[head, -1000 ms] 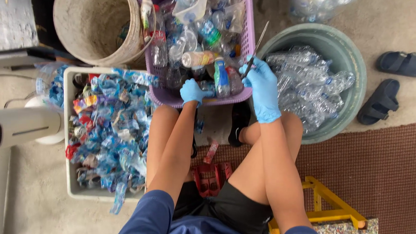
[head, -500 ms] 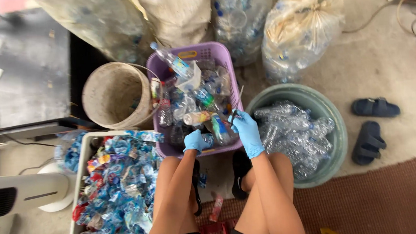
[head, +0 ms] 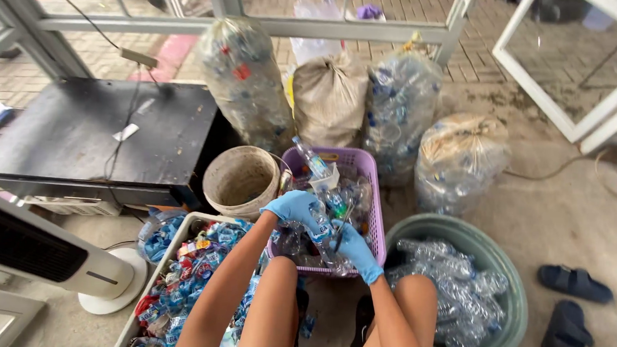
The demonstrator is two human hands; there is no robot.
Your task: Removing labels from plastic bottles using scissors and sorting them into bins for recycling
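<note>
Tilted up since half a second ago, with far more of the far ground in view: tall sacks of bottles (head: 247, 78) and a white-framed glass wall behind, now filling the top half. Shifted too, both gloved hands, sitting lower and nearer the middle than before. Left hand (head: 293, 208) curled over a clear plastic bottle (head: 320, 226), fingers wrapped round its upper part above the purple basket (head: 368, 165). Right hand (head: 357, 250) just right of it and nearer, closed round a thin dark tool (head: 343, 224) whose tip points up against the bottle; exact finger grip on the tool too small to tell. Left of the basket, a grimy round bucket (head: 242, 178); nearer left, a white crate (head: 181, 233) heaped with torn blue and red labels. Right and near, a grey-green tub (head: 481, 238) of stripped clear bottles, with dark sandals (head: 574, 283) beyond it on the floor. Far left, a black tabletop (head: 88, 132) and a white fan base (head: 111, 293).
</note>
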